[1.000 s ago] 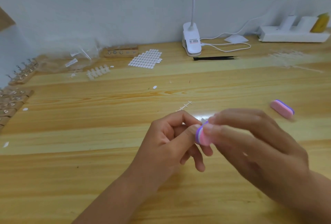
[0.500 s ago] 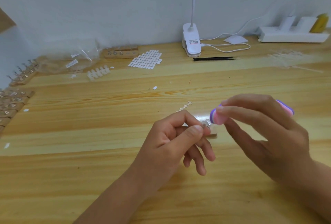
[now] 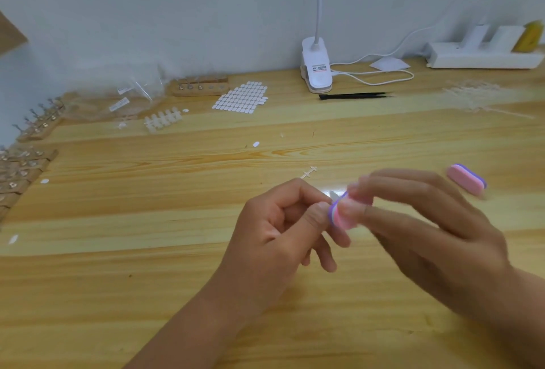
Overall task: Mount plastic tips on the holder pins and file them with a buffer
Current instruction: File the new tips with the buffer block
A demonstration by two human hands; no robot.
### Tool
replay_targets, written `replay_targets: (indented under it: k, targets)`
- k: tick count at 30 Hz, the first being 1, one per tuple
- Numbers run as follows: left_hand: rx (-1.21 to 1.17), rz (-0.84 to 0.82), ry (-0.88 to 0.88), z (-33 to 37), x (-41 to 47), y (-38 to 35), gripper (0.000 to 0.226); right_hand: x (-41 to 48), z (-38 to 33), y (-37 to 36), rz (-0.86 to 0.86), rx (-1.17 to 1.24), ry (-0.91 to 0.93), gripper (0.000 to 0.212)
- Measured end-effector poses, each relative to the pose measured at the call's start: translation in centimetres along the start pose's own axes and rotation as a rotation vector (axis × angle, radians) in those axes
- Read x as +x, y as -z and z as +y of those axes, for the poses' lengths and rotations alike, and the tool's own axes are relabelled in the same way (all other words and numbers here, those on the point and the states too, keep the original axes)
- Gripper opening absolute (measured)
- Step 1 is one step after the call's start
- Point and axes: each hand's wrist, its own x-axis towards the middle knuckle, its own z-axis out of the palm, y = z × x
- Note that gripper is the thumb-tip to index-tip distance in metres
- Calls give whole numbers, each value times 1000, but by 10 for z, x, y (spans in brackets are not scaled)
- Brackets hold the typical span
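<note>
Wooden table [image 3: 147, 280] | pale wall [image 3: 177, 0] | clip lamp [image 3: 315, 71] | left hand [image 3: 274, 239]: tip [image 3: 333, 195] | right hand [image 3: 436, 239]: buffer [image 3: 343, 215]

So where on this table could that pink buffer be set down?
Bare wood lies left of the left hand, up to the wooden holders at the left edge, and along the near edge. Another patch sits between the black tweezers and the spare buffer. The back left, round the sticker sheet, is crowded.

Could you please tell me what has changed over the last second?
The right hand, gripping the pink buffer, swung it away rightward and has now brought it back to the tip pinched by the left hand. The left hand and the spare buffer stayed put.
</note>
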Motion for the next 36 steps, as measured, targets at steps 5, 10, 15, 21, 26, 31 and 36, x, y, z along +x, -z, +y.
replay_targets:
  k: [5,10,15,21,26,31,36]
  targets:
    - [44,33,13,-2,0,0,15,2,-1,-3,60,31,-73,33]
    - [20,18,0,0,0,1,15,-1,2,-4,9,2,-48,31]
    - [23,5,-9,-1,0,0,15,2,-7,-6,69,87,-83,33]
    - [12,65,-30,-3,1,0,14,2,6,-2,25,-2,-104,29]
    - [32,31,-67,-3,0,-2,13,0,-10,-9,43,40,-30,28]
    - [37,17,-2,-1,-1,0,15,4,10,-2,79,-1,-209,28]
    - [-7,-54,43,2,-2,-1,15,1,-11,-8,53,88,-116,22]
